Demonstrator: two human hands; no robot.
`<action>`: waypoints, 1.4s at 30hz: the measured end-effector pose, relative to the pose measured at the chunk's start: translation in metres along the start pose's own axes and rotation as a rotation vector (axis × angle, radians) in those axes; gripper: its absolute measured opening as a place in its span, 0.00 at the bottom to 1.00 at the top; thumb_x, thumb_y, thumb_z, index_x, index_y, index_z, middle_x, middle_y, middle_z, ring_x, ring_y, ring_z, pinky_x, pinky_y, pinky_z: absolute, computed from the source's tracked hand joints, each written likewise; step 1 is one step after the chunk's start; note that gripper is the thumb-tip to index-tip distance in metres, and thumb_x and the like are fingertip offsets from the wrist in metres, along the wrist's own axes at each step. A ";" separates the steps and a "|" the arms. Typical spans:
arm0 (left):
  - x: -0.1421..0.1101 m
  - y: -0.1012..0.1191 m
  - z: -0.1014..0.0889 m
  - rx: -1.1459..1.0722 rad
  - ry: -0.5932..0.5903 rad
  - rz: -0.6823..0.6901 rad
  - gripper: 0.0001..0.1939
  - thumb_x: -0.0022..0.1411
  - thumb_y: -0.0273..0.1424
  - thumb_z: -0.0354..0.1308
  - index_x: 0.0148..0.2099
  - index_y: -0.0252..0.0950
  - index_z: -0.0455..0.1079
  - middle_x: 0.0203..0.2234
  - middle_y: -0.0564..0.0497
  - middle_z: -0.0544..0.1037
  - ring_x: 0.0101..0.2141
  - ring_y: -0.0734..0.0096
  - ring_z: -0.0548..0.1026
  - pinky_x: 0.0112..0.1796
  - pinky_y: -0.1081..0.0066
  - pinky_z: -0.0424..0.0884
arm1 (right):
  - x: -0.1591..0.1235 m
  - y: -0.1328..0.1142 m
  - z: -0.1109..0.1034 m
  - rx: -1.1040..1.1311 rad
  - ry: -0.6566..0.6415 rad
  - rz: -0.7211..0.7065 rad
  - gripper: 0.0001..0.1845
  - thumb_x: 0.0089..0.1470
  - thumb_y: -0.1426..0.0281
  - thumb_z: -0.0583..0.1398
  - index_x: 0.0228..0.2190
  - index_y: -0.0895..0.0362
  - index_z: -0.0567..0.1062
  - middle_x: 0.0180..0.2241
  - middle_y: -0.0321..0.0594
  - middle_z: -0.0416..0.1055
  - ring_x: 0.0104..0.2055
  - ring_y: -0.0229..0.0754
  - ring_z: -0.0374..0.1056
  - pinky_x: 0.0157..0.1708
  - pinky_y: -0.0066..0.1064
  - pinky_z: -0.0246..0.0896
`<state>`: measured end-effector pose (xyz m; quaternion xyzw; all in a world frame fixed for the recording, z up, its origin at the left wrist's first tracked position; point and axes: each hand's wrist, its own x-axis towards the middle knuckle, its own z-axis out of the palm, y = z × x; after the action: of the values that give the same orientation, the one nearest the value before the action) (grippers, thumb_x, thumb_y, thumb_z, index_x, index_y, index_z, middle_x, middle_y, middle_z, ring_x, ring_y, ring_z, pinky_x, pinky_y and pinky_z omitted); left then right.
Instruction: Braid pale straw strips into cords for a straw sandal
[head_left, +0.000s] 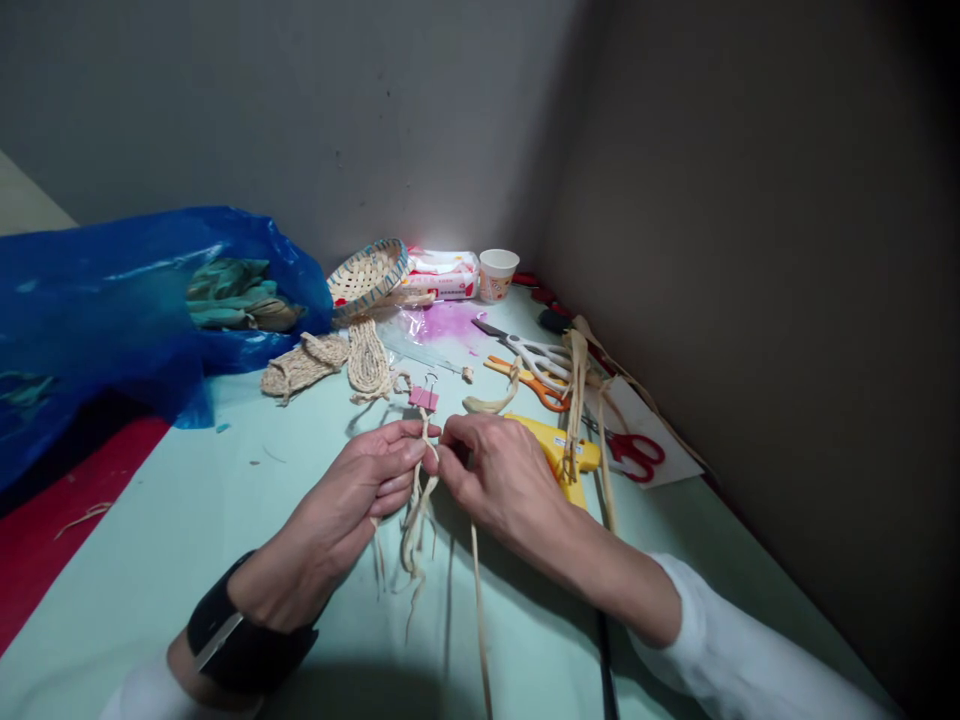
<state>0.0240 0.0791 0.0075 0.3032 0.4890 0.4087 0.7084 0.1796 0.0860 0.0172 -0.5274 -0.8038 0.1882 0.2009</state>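
My left hand (367,475) is closed, pinching a pale braid of dried plant strips (426,432) between thumb and fingers. A pink binder clip (424,398) is fastened at the far end of the braid. Loose strip ends (413,530) hang below my left fingers. Close beside it, my right hand (499,465) has its fingers bent and pinched near the braid. One long strip (480,610) runs down from my right hand towards the near edge. The fingertips of my right hand are partly hidden.
A yellow glue gun (559,445), orange scissors (536,385), white scissors (536,352) and red scissors (637,455) lie to the right. Coiled braids (369,360), a woven basket (371,275) and a paper cup (498,275) stand behind. A blue bag (112,300) fills the left.
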 end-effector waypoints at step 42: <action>0.002 -0.010 0.004 0.322 0.158 0.180 0.08 0.54 0.32 0.60 0.33 0.33 0.66 0.15 0.61 0.61 0.15 0.86 0.50 0.16 0.80 0.44 | -0.004 -0.004 -0.004 0.214 -0.127 0.000 0.10 0.58 0.73 0.56 0.30 0.60 0.76 0.27 0.38 0.74 0.29 0.35 0.64 0.29 0.27 0.49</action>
<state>0.0308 0.0760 -0.0003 0.4218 0.5731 0.4095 0.5709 0.1804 0.0811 0.0222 -0.4900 -0.7901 0.3060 0.2049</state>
